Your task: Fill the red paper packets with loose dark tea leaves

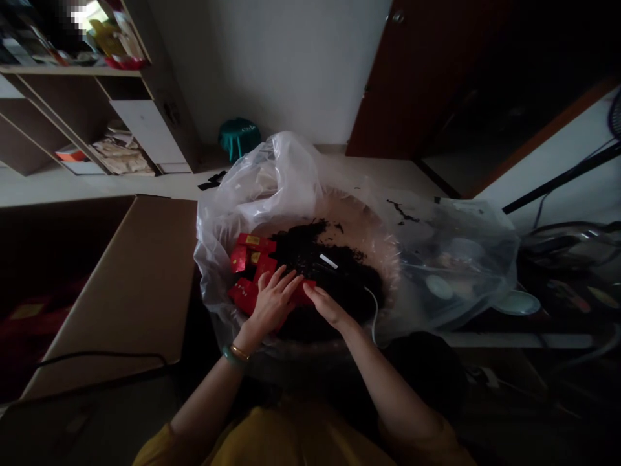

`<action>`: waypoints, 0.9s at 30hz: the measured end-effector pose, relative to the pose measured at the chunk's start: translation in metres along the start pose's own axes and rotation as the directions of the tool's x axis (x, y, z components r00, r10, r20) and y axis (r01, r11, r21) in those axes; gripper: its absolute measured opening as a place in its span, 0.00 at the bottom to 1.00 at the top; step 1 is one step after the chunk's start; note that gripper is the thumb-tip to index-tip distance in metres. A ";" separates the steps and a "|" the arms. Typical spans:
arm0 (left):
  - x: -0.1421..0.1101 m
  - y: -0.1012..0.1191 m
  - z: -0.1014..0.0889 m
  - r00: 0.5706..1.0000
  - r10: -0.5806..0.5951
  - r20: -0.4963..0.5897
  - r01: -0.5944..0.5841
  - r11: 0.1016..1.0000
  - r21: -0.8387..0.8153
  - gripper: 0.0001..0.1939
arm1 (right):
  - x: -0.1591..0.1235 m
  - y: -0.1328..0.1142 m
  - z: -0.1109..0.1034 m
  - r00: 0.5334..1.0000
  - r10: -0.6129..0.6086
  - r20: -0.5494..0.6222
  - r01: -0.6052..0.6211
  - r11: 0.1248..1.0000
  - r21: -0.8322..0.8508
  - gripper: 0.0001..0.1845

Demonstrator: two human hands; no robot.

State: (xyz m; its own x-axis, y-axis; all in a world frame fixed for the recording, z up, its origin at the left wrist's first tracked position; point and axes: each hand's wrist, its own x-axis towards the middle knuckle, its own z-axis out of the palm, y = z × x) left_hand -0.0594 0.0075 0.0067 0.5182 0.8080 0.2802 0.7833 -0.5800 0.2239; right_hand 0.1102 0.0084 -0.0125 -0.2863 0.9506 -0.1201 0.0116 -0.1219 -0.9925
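Note:
My left hand lies back up over a red packet, its fingers a little spread and its thumb hidden. From the other side my right hand grips the same packet; most of its fingers are out of sight. Several more red packets are heaped just left of my hands. Beneath and beyond them is a pile of dark, loose, leaf-like material. A small white strip rests on the pile. All of this sits in a wide round basket lined with clear plastic.
On the left stands an open cardboard box with red things inside. A thin white cord or handle curves at the basket's right side. A plastic bag spreads farther right. Behind are a green-covered stool or bin, shelves and a brown door.

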 end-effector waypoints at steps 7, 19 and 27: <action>-0.002 0.008 0.003 0.998 -0.041 0.038 0.041 0.999 -0.015 0.30 | -0.001 0.000 0.007 0.998 -0.010 0.058 0.011 1.000 -0.013 0.35; -0.008 -0.026 0.011 0.950 -0.263 -0.167 0.215 0.941 -0.262 0.19 | -0.030 -0.009 -0.009 0.980 -0.183 0.081 0.198 0.833 -0.516 0.12; -0.012 -0.047 0.008 0.889 -0.427 -0.162 0.358 0.872 -0.333 0.21 | -0.037 0.017 0.015 0.862 -0.117 0.494 0.504 0.079 -0.860 0.07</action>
State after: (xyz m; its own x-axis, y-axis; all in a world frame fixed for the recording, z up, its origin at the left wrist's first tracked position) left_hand -0.0995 0.0256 -0.0147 0.0705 0.9497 0.3052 0.7547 -0.2508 0.6062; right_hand 0.1065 -0.0328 -0.0243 -0.7211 0.6924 0.0246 0.6809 0.7148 -0.1597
